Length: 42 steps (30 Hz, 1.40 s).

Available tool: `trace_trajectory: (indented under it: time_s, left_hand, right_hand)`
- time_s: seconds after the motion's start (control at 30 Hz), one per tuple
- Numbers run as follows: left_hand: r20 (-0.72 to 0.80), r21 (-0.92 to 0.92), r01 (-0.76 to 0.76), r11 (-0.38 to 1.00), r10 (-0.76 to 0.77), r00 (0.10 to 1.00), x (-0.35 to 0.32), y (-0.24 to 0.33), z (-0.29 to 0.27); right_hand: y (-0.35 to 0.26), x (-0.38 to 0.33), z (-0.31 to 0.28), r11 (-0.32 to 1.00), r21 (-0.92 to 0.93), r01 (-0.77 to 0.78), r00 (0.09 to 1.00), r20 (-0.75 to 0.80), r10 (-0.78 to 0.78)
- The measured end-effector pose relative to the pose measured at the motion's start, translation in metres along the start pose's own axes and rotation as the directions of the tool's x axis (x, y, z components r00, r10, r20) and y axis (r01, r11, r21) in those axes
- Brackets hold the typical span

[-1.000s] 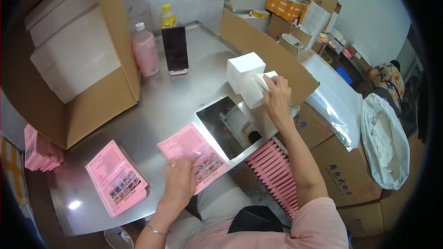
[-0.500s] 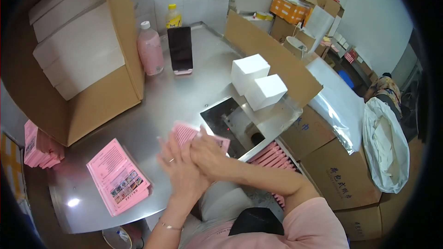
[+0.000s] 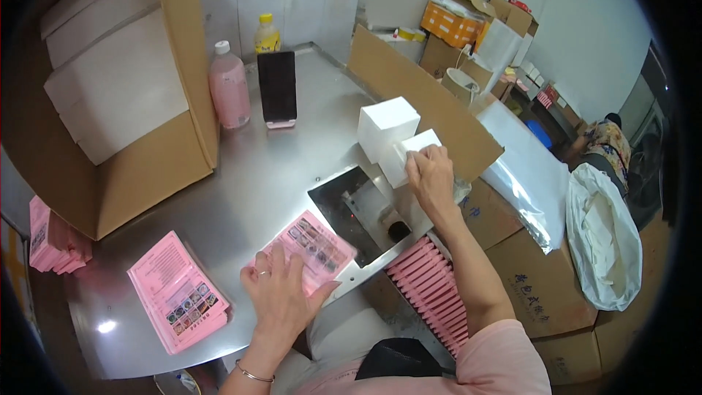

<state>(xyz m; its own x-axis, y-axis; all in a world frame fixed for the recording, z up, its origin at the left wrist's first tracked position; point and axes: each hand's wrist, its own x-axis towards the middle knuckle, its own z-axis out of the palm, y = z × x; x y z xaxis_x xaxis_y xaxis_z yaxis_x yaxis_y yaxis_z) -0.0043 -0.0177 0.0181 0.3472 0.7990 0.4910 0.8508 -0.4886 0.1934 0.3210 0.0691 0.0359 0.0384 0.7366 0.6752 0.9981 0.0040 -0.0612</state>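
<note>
right hand [image 3: 430, 175] gripping small white box [image 3: 409, 155], long axis toward upper right

Left hand [image 3: 281, 294] flat, palm down, fingers spread forward, forearm rising from the lower edge. Right arm stretched far forward, right hand [image 3: 431, 175] curled, knuckles up, fingers closed.

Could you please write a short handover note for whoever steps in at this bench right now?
Left hand: flat on a pink leaflet at the steel table's near edge.
Right hand: gripping the small white box beside a larger white box.
Done: one leaflet is laid out apart from the pink leaflet stack.
Left: the leaflet is not yet with the box.
</note>
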Motion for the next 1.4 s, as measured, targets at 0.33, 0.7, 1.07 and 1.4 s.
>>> trace_trajectory:
  time_s: [0.33,0.7,1.07,1.4]
  left_hand:
    - [0.197,-0.286,0.021,0.958,0.037,0.980,-0.006,-0.007,0.000]
    - [0.219,-0.316,0.061,0.947,0.010,0.976,-0.017,-0.009,-0.030]
    - [-0.132,0.261,0.397,0.880,-0.374,0.918,-0.077,-0.116,-0.083]
    - [0.193,-0.312,0.279,0.908,-0.227,0.955,-0.018,-0.033,-0.051]
  right_hand:
    - [-0.092,-0.074,-0.013,0.788,0.419,0.451,0.871,-0.013,-0.491]
    - [-0.107,-0.050,0.044,0.895,0.442,0.059,0.871,0.416,-0.263]
    - [-0.045,0.000,-0.017,0.981,-0.138,0.140,0.959,-0.226,-0.169]
    - [0.003,-0.004,0.015,0.994,0.108,-0.019,0.996,-0.089,0.028]
